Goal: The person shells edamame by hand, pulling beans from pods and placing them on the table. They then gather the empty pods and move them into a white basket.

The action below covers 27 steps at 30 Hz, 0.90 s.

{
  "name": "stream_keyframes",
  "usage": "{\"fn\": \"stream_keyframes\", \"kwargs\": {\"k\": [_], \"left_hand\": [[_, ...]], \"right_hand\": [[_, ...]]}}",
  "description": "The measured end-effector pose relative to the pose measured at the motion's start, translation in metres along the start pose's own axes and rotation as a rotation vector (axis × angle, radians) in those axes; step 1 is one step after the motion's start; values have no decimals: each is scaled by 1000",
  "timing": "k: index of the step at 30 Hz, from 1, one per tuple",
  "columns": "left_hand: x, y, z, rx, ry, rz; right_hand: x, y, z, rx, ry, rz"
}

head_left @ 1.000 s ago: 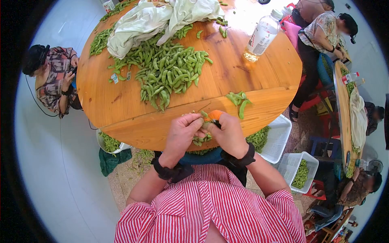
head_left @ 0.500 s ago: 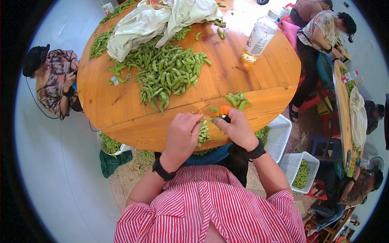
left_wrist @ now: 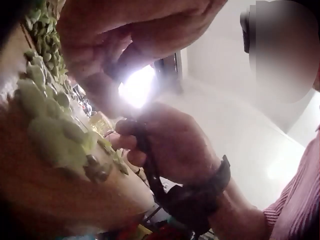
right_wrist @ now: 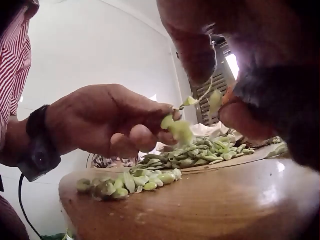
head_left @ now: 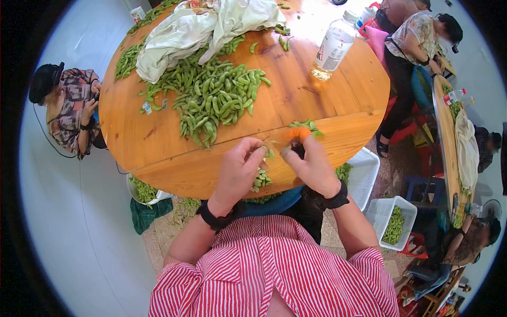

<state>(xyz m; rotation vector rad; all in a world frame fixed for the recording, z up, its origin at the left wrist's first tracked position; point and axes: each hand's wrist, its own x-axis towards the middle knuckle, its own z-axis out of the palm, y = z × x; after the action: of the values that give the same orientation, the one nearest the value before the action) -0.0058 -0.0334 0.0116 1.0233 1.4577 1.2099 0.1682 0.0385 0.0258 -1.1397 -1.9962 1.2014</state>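
Both hands have lifted slightly and drawn a little apart since half a second ago, so a pod that was hidden between them now shows as a piece strung between the fingertips.

Thumb and forefinger of the left hand (head_left: pixel 237 169) are pressed together on a pale green pod (right_wrist: pixel 176 129), the other fingers curled loosely under; pinching it at one end gives the other hand something to pull against. Fingers of the right hand (head_left: pixel 311 166) are curled as well, the thumb capped in an orange fingertip cover (head_left: pixel 297 134) that seems to be there to split the shell, and a thin fibre runs from the pod up to that hand in the right wrist view. A dark object sits in the right palm; whether it is a tool I cannot tell.

Just beneath the hands, at the near rim of the round wooden table (head_left: pixel 338 100), lies a small heap of shelled beans (head_left: pixel 261 179), placed where they can drop straight from the fingers. A few pods (head_left: pixel 305 125) wait beside the right hand, within a short reach, and the big pile of pods (head_left: pixel 216 98) sits further in, partly under a pale cloth (head_left: pixel 200 24). A plastic bottle (head_left: pixel 332 45) stands well apart on the far right. White baskets (head_left: pixel 364 177) stand on the floor to the right.
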Motion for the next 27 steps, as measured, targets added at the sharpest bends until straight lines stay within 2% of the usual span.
{"fn": "stream_keyframes", "kwargs": {"k": [2,6,8,12,14,17,20,25,27], "left_hand": [[0,5,-1,-77,-23,-31],[2,5,-1,-203,-46,-75],[1,3,0,-193,-28,-64],[2,-4,0,-183,-25,-42],[1,-2,2,-195,-25,-50],[-1,0,4,-182,-28,-56],[-3,0,4,-149,-30,-45],[-6,-1,5,-96,-2,-37],[-7,-2,6,17,22,20]], "right_hand": [[1,7,2,95,130,-45],[5,10,-2,76,140,-120],[6,8,-6,-56,135,-192],[-2,-3,-5,30,61,-126],[-5,-14,-2,-28,15,-16],[-7,-8,10,26,17,-94],[-8,-6,11,-107,-12,-110],[-7,-8,12,-98,-16,-94],[-7,-7,12,-105,-12,-100]]}}
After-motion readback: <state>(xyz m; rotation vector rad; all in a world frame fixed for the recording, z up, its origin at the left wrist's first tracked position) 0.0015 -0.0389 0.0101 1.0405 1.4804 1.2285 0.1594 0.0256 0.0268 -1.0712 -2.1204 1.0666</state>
